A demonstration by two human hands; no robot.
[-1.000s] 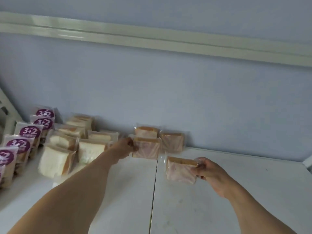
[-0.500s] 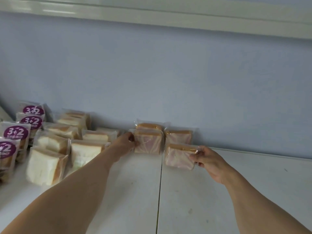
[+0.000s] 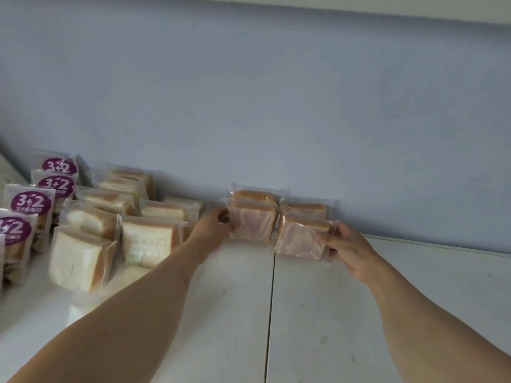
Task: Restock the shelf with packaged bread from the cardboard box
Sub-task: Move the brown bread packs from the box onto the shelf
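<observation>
**A:** Head view, the only one. What is hidden or cut off?

**B:** The left hand (image 3: 214, 226) has its fingertips behind the edge of a pink-swirled bread pack (image 3: 253, 223), so only the knuckles and thumb show; it grips that pack's left edge. The right hand (image 3: 345, 248) pinches the right edge of a second pink-swirled pack (image 3: 300, 240), thumb in front, fingers curled behind the wrapper. Both packs stand on the white shelf (image 3: 387, 313), touching each other side by side.

**A:** And behind those two?

**B:** Two more packs, mostly covered. Only the brown crust top of one (image 3: 254, 195) and of the other (image 3: 304, 208) shows, against the blue back wall (image 3: 276, 92).

**A:** To the left of the held packs?

**B:** Rows of white sliced bread packs (image 3: 150, 240); the nearest is blurred, and the forearm covers part of one. Further left from them stand purple-labelled packs (image 3: 31, 203), the lowest cut off by the frame edge.

**A:** Any writing?

**B:** "3+2" in white on the purple ovals. A smaller line under it is too blurred to read. The pink packs show no legible print.

**A:** The cardboard box?

**B:** Out of frame. A seam (image 3: 272, 299) in the shelf runs forward from between the two held packs.
</observation>
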